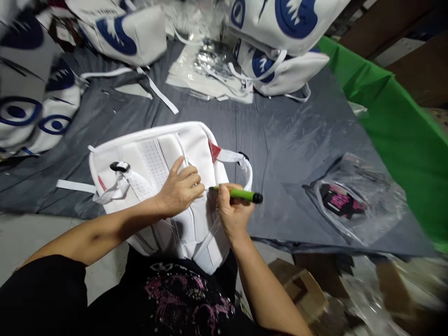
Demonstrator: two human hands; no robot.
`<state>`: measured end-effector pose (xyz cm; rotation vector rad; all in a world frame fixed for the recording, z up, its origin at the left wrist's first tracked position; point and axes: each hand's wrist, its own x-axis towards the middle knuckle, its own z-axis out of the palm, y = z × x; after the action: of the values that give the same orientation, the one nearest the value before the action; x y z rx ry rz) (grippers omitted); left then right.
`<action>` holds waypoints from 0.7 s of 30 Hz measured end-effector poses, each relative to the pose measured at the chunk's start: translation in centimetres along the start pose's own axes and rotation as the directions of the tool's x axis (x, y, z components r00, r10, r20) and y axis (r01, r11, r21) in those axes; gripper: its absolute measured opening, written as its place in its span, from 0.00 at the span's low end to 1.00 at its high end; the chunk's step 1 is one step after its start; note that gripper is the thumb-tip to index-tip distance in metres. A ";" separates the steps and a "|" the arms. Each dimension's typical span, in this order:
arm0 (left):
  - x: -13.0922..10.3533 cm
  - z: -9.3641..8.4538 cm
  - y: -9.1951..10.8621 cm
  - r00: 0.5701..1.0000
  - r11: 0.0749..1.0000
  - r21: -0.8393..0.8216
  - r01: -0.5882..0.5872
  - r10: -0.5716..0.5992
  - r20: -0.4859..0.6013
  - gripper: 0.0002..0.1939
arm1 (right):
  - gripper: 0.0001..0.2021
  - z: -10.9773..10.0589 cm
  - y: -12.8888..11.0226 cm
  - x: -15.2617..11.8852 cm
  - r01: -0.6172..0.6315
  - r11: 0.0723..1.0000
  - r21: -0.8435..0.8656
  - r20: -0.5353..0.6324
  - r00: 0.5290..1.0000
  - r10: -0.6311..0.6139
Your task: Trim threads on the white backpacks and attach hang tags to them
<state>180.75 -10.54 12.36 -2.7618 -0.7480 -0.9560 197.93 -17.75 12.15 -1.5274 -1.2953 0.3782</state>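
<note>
A white backpack [199,163] lies with its straps up at the near edge of the grey-covered table, partly over my lap. My right hand [233,210] is closed round a green pen with a black end [245,195]; its tip points left at the backpack's surface. Just left of the tip, my left hand [182,186] rests on the backpack with its fingers bent and pressed together. Whether those fingers pinch some of the fabric is hidden. A white strap with a black buckle [120,166] lies left of my left hand.
White bags with blue prints stand at the left [21,88], back [122,37] and back right [276,70]. A plastic bag [381,200] with black and pink pieces lies on the right of the table [280,140]. Green cloth [402,130] borders it; cardboard boxes [304,289] are below.
</note>
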 end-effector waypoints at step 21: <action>3.9 -12.0 2.5 0.966 0.978 0.156 -0.137 0.097 0.239 0.10 | 0.20 -0.5 -4.7 -3.4 0.413 0.905 0.102 -0.194 0.901 -0.389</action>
<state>178.04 -14.31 24.35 -2.7556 -0.6523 -0.5280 194.60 -21.56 15.07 -1.1099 -1.3776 0.0678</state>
